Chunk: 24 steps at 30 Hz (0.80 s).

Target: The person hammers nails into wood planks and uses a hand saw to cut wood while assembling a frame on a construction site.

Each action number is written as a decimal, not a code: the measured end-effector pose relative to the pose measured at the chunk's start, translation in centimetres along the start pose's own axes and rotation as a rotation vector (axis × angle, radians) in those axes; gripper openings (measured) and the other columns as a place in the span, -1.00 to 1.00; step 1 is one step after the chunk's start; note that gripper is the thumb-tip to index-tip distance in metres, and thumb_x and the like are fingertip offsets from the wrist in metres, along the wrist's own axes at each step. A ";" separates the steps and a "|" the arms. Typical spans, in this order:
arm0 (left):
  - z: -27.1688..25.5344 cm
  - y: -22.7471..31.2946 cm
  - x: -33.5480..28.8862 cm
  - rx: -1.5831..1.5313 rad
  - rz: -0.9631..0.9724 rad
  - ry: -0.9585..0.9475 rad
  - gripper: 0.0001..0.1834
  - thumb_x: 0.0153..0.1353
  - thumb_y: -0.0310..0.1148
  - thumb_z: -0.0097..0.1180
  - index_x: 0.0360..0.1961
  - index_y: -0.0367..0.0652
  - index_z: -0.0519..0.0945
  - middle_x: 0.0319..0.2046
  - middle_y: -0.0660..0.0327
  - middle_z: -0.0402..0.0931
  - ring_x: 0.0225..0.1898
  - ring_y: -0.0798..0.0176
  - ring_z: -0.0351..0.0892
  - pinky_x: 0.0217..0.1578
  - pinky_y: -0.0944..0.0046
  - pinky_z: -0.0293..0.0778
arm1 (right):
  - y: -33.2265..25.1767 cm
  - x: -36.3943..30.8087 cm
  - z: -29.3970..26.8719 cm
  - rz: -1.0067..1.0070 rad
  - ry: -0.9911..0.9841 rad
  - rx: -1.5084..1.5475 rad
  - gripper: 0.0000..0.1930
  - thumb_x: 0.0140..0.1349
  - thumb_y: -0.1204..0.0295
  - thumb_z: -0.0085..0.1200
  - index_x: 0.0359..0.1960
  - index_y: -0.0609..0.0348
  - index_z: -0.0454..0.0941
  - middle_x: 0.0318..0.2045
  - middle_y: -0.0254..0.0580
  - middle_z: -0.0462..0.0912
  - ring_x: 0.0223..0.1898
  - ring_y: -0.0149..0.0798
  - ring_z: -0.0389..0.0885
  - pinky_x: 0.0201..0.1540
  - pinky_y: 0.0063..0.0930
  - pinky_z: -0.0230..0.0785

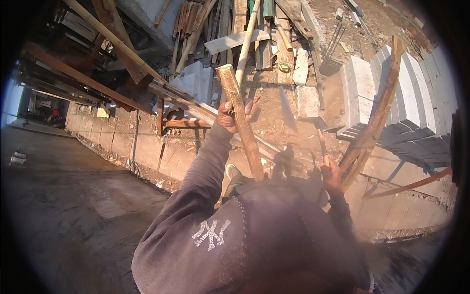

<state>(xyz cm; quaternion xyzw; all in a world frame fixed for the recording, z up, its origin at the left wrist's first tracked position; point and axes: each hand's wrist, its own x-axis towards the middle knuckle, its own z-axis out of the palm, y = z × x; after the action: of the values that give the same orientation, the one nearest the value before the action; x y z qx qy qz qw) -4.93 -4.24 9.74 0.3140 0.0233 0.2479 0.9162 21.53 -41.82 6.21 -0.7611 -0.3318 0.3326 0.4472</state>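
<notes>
My left hand (pixel 226 117) grips a rough wooden post (pixel 241 120) near its upper part. The thumb side shows left of the wood, and some fingers stick out behind it on the right. The post leans with its top away from me and its lower end close to my body. My right hand (pixel 331 172) is closed round the handle of a hammer (pixel 322 143), held to the right of the post and apart from it. The hammer's head points away from me and its outline is unclear. Beyond the post, a grey blade-like shape (pixel 287 111) shows over the ground.
Stacked pale blocks (pixel 360 81) stand on the right, with a curved plank (pixel 379 110) leaning across them. Ahead lie loose boards (pixel 240 19) and a green-yellow tape measure (pixel 284 67). A long timber rail (pixel 183 100) crosses at left, above a paved edge (pixel 147 157).
</notes>
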 end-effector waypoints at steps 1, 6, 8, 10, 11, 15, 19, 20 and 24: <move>0.1 -0.2 -0.3 0.022 0.007 0.010 -0.31 -0.02 0.30 0.40 -0.34 -0.20 0.60 -0.41 0.18 0.50 -0.34 0.24 0.47 -0.26 0.26 0.39 | -0.5 0.5 -0.7 -0.015 -0.007 -0.028 -0.73 0.44 0.31 0.10 -0.06 0.31 0.61 -0.43 -0.28 0.53 -0.39 -0.39 0.48 -0.29 -0.40 0.39; 3.4 -0.9 -3.2 0.284 0.068 0.322 -0.42 0.18 0.18 0.39 -0.19 -0.19 0.66 -0.30 0.21 0.62 -0.24 0.23 0.61 -0.17 0.23 0.53 | -4.0 1.0 1.5 -0.137 -0.084 -0.111 -0.63 0.49 0.20 0.11 0.10 0.28 0.59 -0.34 0.00 0.65 -0.33 -0.12 0.65 -0.21 -0.26 0.48; 5.3 -1.6 -3.4 0.442 0.069 0.505 -0.51 0.26 0.07 0.37 -0.14 -0.19 0.66 -0.26 0.20 0.64 -0.21 0.24 0.65 -0.13 0.22 0.57 | -5.6 0.8 2.8 -0.231 -0.085 -0.126 -0.63 0.50 0.19 0.13 0.09 0.26 0.60 -0.36 0.03 0.65 -0.34 -0.08 0.67 -0.23 -0.23 0.48; 6.4 -3.0 -3.4 0.526 0.025 0.705 -0.62 0.36 -0.14 0.35 -0.02 -0.24 0.67 -0.21 0.23 0.68 -0.20 0.32 0.66 -0.11 0.24 0.58 | -7.5 0.3 3.2 -0.259 -0.090 -0.124 -0.65 0.51 0.19 0.12 0.07 0.25 0.60 -0.39 0.03 0.65 -0.37 -0.05 0.68 -0.26 -0.21 0.48; 6.3 -4.0 -3.7 0.568 0.021 0.728 -0.59 0.35 -0.14 0.37 0.01 -0.26 0.66 -0.19 0.23 0.68 -0.20 0.34 0.66 -0.12 0.26 0.58 | -8.2 0.1 3.5 -0.242 -0.110 -0.111 -0.66 0.51 0.19 0.11 0.05 0.24 0.60 -0.40 0.03 0.65 -0.38 -0.02 0.69 -0.27 -0.21 0.48; 5.1 -8.2 -5.5 0.691 0.050 0.873 -0.50 0.29 -0.13 0.44 0.03 -0.35 0.69 -0.18 0.24 0.72 -0.25 0.38 0.66 -0.20 0.31 0.56 | -11.9 0.4 3.7 -0.434 -0.147 -0.189 -0.67 0.54 0.17 0.10 0.01 0.22 0.60 -0.43 0.03 0.64 -0.39 0.05 0.69 -0.34 -0.18 0.46; 6.0 -10.2 -6.8 0.805 0.052 0.977 -0.47 0.24 -0.08 0.46 -0.02 -0.38 0.72 -0.19 0.14 0.75 -0.24 0.33 0.67 -0.19 0.26 0.58 | -14.8 1.4 4.6 -0.564 -0.152 -0.326 -0.67 0.56 0.15 0.09 0.00 0.19 0.60 -0.44 0.06 0.65 -0.37 0.15 0.69 -0.37 -0.10 0.45; 6.7 -9.8 -7.2 0.831 0.034 0.992 -0.45 0.22 -0.07 0.47 -0.03 -0.39 0.72 -0.19 0.10 0.76 -0.23 0.31 0.68 -0.18 0.25 0.59 | -14.8 1.6 5.1 -0.578 -0.171 -0.306 -0.66 0.56 0.12 0.07 0.01 0.16 0.60 -0.44 0.10 0.64 -0.35 0.23 0.67 -0.36 -0.03 0.43; 7.7 -10.3 -8.0 0.837 0.106 0.988 -0.38 0.20 0.00 0.46 0.00 -0.41 0.71 -0.17 -0.03 0.77 -0.18 0.19 0.74 -0.11 0.18 0.61 | -12.7 3.2 5.5 -0.567 -0.214 -0.490 -0.60 0.57 0.05 0.03 -0.07 0.20 0.58 -0.46 0.12 0.61 -0.39 0.26 0.64 -0.38 0.01 0.40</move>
<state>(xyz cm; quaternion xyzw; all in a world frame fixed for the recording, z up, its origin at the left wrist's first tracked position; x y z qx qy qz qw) -5.91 -19.34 8.92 0.4944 0.5210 0.3779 0.5842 16.27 -31.88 14.87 -0.6846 -0.6432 0.1844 0.2891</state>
